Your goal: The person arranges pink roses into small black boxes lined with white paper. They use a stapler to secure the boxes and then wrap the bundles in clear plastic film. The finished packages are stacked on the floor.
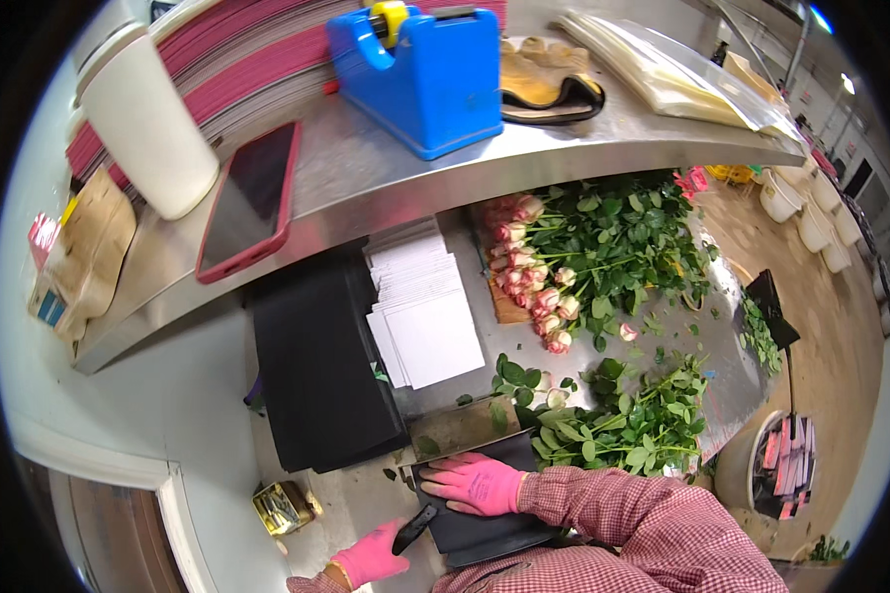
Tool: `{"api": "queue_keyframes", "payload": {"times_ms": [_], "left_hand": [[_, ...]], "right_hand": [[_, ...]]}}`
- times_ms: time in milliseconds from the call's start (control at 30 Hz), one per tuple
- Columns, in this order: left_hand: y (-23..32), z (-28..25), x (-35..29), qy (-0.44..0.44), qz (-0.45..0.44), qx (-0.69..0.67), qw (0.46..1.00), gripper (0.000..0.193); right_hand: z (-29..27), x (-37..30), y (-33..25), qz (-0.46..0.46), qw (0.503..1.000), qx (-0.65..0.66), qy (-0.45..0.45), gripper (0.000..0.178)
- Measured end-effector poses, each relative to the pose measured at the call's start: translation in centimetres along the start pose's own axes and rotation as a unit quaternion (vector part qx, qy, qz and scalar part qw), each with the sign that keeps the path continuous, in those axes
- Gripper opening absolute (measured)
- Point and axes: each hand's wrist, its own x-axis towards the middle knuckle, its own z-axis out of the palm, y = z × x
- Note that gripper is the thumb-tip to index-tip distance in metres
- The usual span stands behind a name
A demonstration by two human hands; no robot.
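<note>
My right hand (477,484), in a pink glove, lies flat with fingers spread on a black sheet (489,532) at the near edge of the bench. The sheet looks wrapped or folded; what lies beneath it is hidden. Lower left, my gloved left hand (371,555) is closed around a black stapler (415,529), beside the sheet's left edge. The stapler is partly covered by the glove. Just beyond the right hand are cut leafy rose stems (643,425) and a metal strip (470,427) with leaves on it.
A stack of black sheets (321,376) and white cards (430,326) lie ahead, by pink-white roses (539,287). Overhead, a metal shelf (366,203) bears a phone (252,198) and blue tape dispenser (420,79). A small open box (285,507) sits left; a bin (752,465) stands right.
</note>
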Motion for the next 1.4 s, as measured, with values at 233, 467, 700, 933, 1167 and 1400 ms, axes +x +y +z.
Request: {"api": "queue_keyframes", "payload": {"times_ms": [233, 467, 700, 933, 1167, 1400], "left_hand": [[0.3, 0.4, 2.1, 0.072, -0.029, 0.207, 0.975, 0.048], [-3.2, 0.4, 0.8, 0.044, -0.009, 0.123, 0.991, 0.073], [13.8, 2.1, -1.1, 0.173, 0.068, -0.319, 0.929, 0.082], [14.2, 7.6, 4.9, 0.089, 0.143, 0.293, 0.941, 0.090], [14.9, 7.4, 5.7, 0.046, 0.129, 0.320, 0.937, 0.082], [13.9, 7.8, 5.6, 0.065, 0.147, 0.303, 0.939, 0.078]], "right_hand": [[1.1, -0.2, 0.6, 0.005, 1.000, -0.007, 0.015, 0.051], [-1.0, -0.8, -0.7, 0.062, 0.997, 0.023, 0.037, 0.052], [-6.3, -0.7, -11.1, 0.283, 0.848, 0.433, 0.115, 0.110], [-12.4, -15.8, -0.3, 0.416, 0.843, 0.300, -0.163, 0.064], [-10.3, -13.6, 2.5, 0.288, 0.874, 0.182, -0.347, 0.050], [-10.5, -12.7, 0.1, 0.277, 0.882, -0.015, -0.382, 0.042]]}}
